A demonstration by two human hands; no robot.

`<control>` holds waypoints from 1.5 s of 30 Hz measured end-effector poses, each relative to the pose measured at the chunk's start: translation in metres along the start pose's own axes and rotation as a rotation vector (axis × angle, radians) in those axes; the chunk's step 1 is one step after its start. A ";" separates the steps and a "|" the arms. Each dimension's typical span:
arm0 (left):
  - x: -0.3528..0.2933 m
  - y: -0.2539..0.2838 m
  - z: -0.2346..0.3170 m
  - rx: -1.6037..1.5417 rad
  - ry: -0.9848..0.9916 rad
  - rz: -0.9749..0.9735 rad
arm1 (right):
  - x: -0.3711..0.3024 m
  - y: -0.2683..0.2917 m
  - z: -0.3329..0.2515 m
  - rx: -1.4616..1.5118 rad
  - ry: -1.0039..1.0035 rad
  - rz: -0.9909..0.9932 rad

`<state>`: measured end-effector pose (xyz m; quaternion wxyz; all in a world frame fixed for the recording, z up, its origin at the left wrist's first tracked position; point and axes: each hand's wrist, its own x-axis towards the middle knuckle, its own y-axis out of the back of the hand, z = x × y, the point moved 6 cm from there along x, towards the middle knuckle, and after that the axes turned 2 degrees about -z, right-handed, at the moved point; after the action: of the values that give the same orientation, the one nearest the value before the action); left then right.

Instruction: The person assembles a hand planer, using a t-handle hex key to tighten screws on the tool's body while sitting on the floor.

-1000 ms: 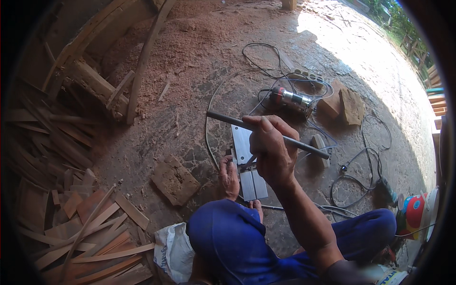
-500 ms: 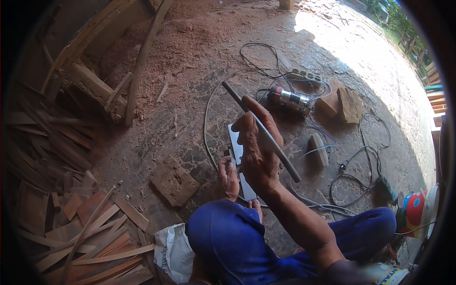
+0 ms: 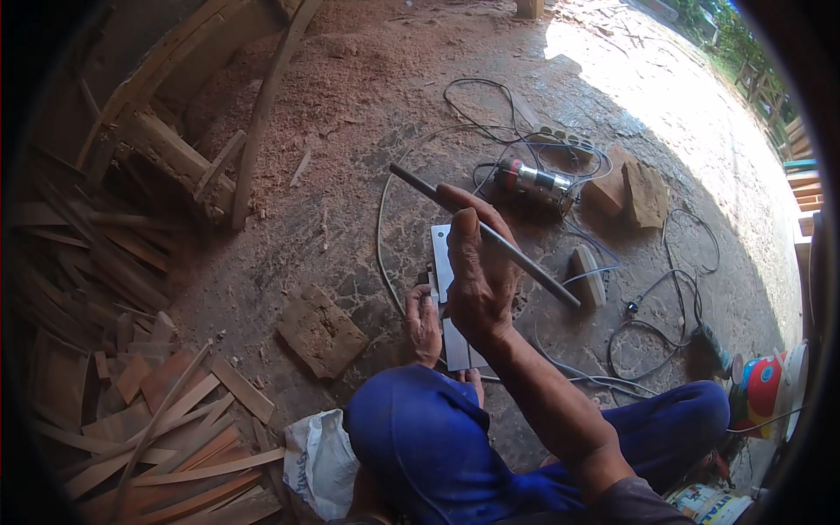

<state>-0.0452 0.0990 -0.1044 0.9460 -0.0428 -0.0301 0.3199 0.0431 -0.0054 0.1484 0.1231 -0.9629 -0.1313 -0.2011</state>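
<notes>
My right hand (image 3: 483, 284) is closed around a long dark grey rod (image 3: 538, 272), its thumb on the near side. The rod slants from upper left to lower right above the floor. Beneath that hand lies what looks like an upturned planer (image 3: 443, 257), with two flat silver sole plates and a gap between them. My left hand (image 3: 423, 328) grips its left side near the gap, fingers bent around the edge. My right hand and wrist hide part of the planer. A bare foot (image 3: 473, 385) touches its near end.
A corded power tool (image 3: 534, 182) and brown blocks (image 3: 645, 194) lie ahead on the right, near a pale oblong block (image 3: 588, 276) and loose cables (image 3: 665, 328). A flat stone-like slab (image 3: 322, 334) sits left of my hands. Wood offcuts (image 3: 188, 420) pile up at lower left.
The rod has tilted flatter, its far end moving left and its near end right and up. My right hand has shifted slightly. The planer has moved a little to the right.
</notes>
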 end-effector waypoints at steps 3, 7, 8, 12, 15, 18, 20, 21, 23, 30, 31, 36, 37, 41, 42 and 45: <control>-0.002 -0.006 0.013 0.097 -0.069 0.010 | -0.003 -0.003 0.007 0.111 0.055 0.068; 0.004 0.003 0.000 -0.010 0.040 -0.049 | -0.005 0.008 0.036 0.299 0.026 0.140; 0.003 0.009 -0.010 -0.069 0.069 -0.056 | -0.002 0.012 0.042 0.321 -0.019 0.161; 0.001 -0.002 0.010 -0.010 -0.030 -0.085 | 0.035 0.052 0.048 0.188 -0.083 0.091; 0.000 -0.001 0.007 0.012 -0.014 -0.108 | 0.041 0.066 0.063 -0.313 -0.137 -0.345; -0.003 0.001 -0.010 -0.066 0.077 -0.107 | 0.022 0.070 0.073 -0.703 -0.124 -0.672; -0.002 0.000 -0.016 -0.101 0.098 -0.107 | 0.016 0.071 0.080 -0.868 -0.176 -0.785; -0.002 0.001 -0.017 -0.110 0.099 -0.105 | 0.013 0.070 0.078 -0.909 -0.230 -0.789; -0.001 0.002 -0.017 -0.116 0.095 -0.099 | 0.006 0.065 0.084 -0.949 -0.197 -0.828; 0.001 0.007 -0.020 -0.151 0.102 -0.084 | -0.003 0.056 0.100 -1.012 -0.231 -0.944; 0.000 0.008 -0.021 -0.158 0.106 -0.083 | -0.006 0.055 0.105 -1.037 -0.217 -0.987; 0.001 0.013 -0.024 -0.148 0.084 -0.063 | -0.006 0.052 0.109 -0.948 -0.203 -0.867; 0.001 0.014 -0.024 -0.120 0.067 -0.056 | -0.007 0.051 0.111 -0.975 -0.210 -0.891; -0.003 0.005 -0.008 -0.080 0.057 -0.039 | -0.006 0.052 0.108 -0.975 -0.196 -0.881; -0.003 0.006 -0.011 -0.126 0.110 -0.040 | -0.006 0.051 0.110 -0.991 -0.183 -0.897; -0.001 0.010 -0.010 -0.094 0.071 -0.056 | -0.006 0.049 0.108 -0.984 -0.172 -0.886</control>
<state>-0.0513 0.1053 -0.1153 0.9520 -0.0977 -0.0126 0.2897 0.0907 -0.0214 0.0405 -0.4358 -0.7743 -0.4170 -0.1915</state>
